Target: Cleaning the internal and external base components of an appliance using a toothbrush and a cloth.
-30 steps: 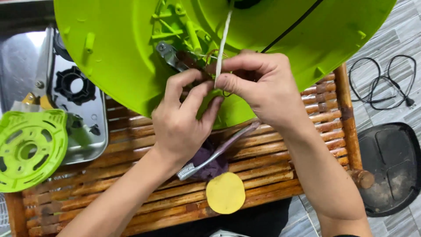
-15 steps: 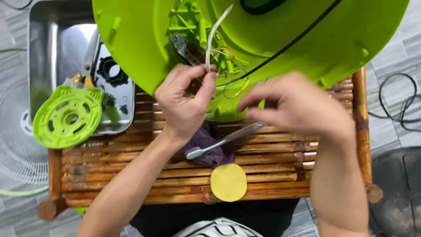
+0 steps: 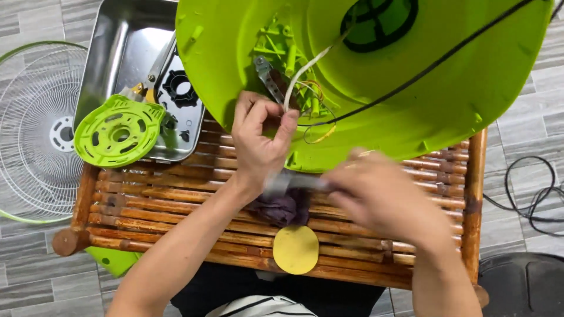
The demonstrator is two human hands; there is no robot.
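Pinching the white wire (image 3: 305,71) inside the upturned green base (image 3: 376,88) on the bench (image 3: 158,202) with my left hand (image 3: 258,138), my blurred right hand (image 3: 382,196) grasps a grey tool (image 3: 294,182); wiring remains exposed.

The big lime-green plastic housing (image 3: 376,88) blocks the bamboo slat table (image 3: 176,205) from twelve to three o'clock, and the steel tray (image 3: 117,47) with the round green vented plastic disc (image 3: 117,132) closes off ten o'clock. Bare slats lie open at eight o'clock. At six, the purple cloth (image 3: 282,208) and yellow round disc (image 3: 295,249) stand in the way.
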